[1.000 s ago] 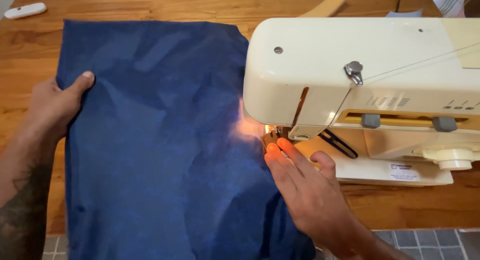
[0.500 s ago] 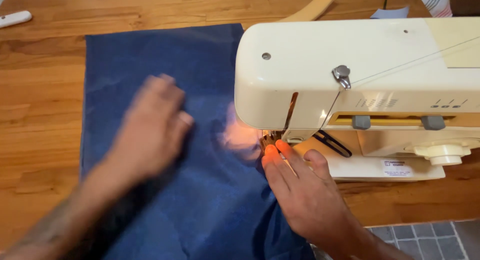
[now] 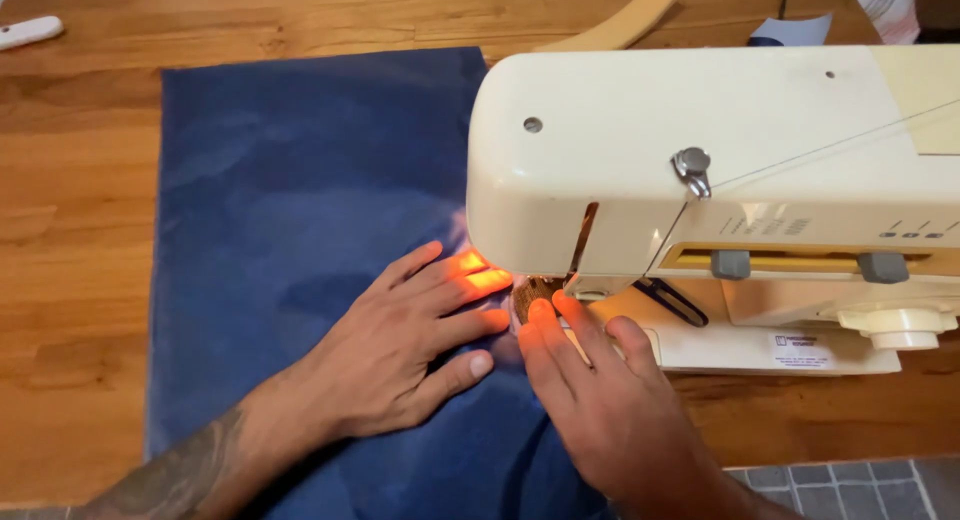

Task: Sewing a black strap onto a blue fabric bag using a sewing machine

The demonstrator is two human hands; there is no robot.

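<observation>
A dark blue cloth (image 3: 300, 200) lies spread over a wooden table (image 3: 70, 280), running under the head of a cream sewing machine (image 3: 720, 170). My left hand (image 3: 410, 345) lies flat on the cloth with its fingers spread, the fingertips lit orange by the machine's lamp just left of the needle. My right hand (image 3: 590, 395) presses the cloth down right in front of the presser foot (image 3: 535, 290), fingers together and pointing at it. The needle itself is hidden behind the machine's head.
A white oblong object (image 3: 28, 30) lies at the table's far left corner. A curved pale wooden piece (image 3: 625, 20) shows behind the machine. Grey floor tiles (image 3: 850, 480) appear past the table's near edge at the lower right.
My left hand left the cloth's left edge, swept right across it and now rests flat beside the needle. The cloth lies smoother. My right hand stayed by the presser foot.
</observation>
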